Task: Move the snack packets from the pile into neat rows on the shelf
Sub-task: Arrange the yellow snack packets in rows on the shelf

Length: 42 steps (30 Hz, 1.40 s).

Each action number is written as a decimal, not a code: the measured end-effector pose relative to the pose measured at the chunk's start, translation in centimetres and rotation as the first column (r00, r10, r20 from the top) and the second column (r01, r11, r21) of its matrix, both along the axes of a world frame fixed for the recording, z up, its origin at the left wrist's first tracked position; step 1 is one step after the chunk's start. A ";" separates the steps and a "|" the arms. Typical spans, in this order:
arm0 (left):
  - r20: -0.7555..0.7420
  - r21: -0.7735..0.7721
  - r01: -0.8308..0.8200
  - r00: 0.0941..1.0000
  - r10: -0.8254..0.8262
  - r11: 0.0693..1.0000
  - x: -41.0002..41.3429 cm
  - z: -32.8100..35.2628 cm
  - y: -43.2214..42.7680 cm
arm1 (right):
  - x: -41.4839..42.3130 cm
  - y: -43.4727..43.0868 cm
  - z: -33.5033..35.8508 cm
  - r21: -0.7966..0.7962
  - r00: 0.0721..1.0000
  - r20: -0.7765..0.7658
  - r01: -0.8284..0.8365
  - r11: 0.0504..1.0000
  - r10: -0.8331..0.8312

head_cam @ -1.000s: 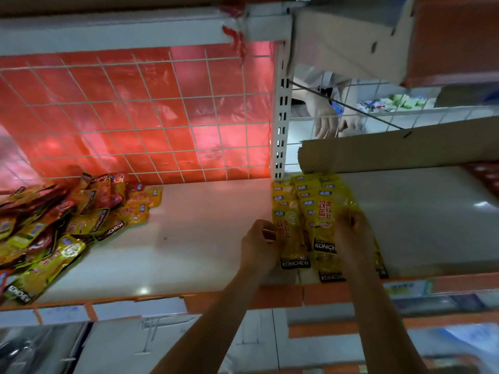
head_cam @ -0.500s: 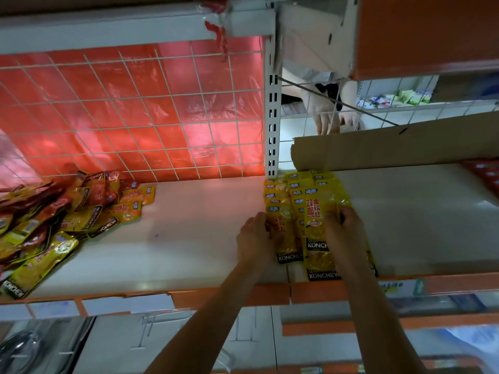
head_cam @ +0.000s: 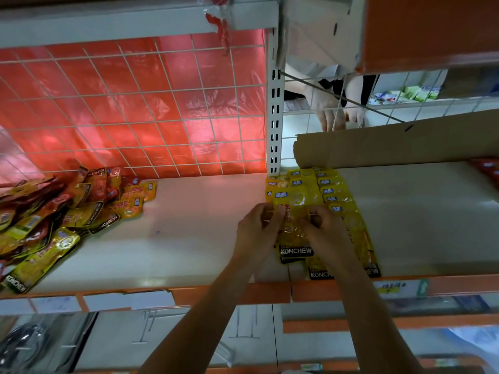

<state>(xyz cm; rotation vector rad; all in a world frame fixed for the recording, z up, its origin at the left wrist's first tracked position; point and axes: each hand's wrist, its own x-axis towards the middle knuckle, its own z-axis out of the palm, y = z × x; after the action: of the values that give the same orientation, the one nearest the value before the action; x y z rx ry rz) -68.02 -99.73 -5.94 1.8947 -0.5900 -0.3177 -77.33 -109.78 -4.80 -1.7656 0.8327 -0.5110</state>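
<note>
While the left hand and right hand each have their grip clamped on a side edge of one yellow Konchew packet, it lies long axis near-to-far atop the rows on the shelf, the pile well left, nearer the left hand.

Shelf: pale flat board with an orange front edge.
Pile: loose heap of yellow and red foil snack packets, overlapping at all angles, at the left end against the back.
Rows: yellow packets laid flat, overlapping like roof tiles, in columns running back to front, well right of the heap.
Top packet: yellow with a black KONCHEW band at its near end, lying on the left column, pinched between the left hand and the right hand.
</note>
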 end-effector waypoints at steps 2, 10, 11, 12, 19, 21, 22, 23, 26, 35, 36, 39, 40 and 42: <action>-0.077 -0.026 0.013 0.997 -0.015 1.000 0.4 -0.1 0.2 | 0.1 0.2 0.0 -0.061 0.998 -0.041 -0.055 0.997 0.053; -0.138 0.204 0.073 0.989 -0.046 0.976 0.8 -1.5 1.9 | -0.2 -0.6 0.1 -0.282 0.987 -0.096 0.095 0.955 -0.126; -0.106 0.241 0.074 0.993 -0.049 0.968 0.8 -1.5 1.9 | -0.3 -0.6 0.1 -0.285 0.987 -0.098 0.094 0.954 -0.127; -0.072 0.277 0.073 0.996 -0.056 0.958 0.7 -1.4 1.9 | -0.2 -0.6 0.0 -0.285 0.987 -0.100 0.093 0.954 -0.126; 0.064 0.385 0.062 0.994 -0.094 0.921 0.6 -1.3 1.5 | -0.1 -0.7 -0.2 -0.283 0.986 -0.126 0.070 0.957 -0.110; 0.092 0.397 0.055 0.991 -0.099 0.916 0.5 -1.3 1.5 | -0.1 -0.7 -0.2 -0.260 0.987 -0.122 0.070 0.963 -0.105; 0.099 0.403 0.053 0.990 -0.101 0.914 0.5 -1.4 1.4 | -0.1 -0.7 -0.2 -0.256 0.987 -0.126 0.068 0.964 -0.103; 0.102 0.411 0.051 0.990 -0.102 0.910 0.5 -1.4 1.4 | -0.1 -0.8 -0.2 -0.259 0.986 -0.131 0.065 0.964 -0.102; 0.117 0.432 0.030 0.989 -0.089 0.901 0.5 -1.3 1.3 | 0.3 -0.9 -0.2 -0.291 0.985 -0.147 0.047 0.956 -0.093; 0.276 0.381 -0.147 0.960 0.039 0.913 1.0 -0.8 2.8 | 3.2 1.4 -0.6 -0.365 0.990 -0.135 -0.020 0.931 -0.032; 0.319 0.363 -0.170 0.947 0.049 0.916 1.2 -0.8 3.4 | 3.8 2.1 -0.8 -0.375 0.990 -0.141 -0.047 0.926 -0.007; 0.462 0.314 -0.225 0.885 0.059 0.922 2.7 -1.4 5.4 | 5.7 4.4 -1.1 -0.418 0.987 -0.137 -0.139 0.898 0.089; 0.491 0.309 -0.244 0.869 0.065 0.919 3.3 -1.6 6.2 | 6.4 5.3 -1.1 -0.441 0.983 -0.145 -0.168 0.882 0.115; 0.533 0.304 -0.285 0.842 0.086 0.909 4.5 -1.9 7.8 | 7.8 7.2 -1.1 -0.483 0.972 -0.180 -0.221 0.847 0.150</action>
<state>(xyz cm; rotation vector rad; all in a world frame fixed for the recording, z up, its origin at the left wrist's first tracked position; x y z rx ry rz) -63.52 -91.93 -7.85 2.4129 -0.7172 0.2383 -69.52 -102.62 -5.92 -2.3596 0.6426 -0.5107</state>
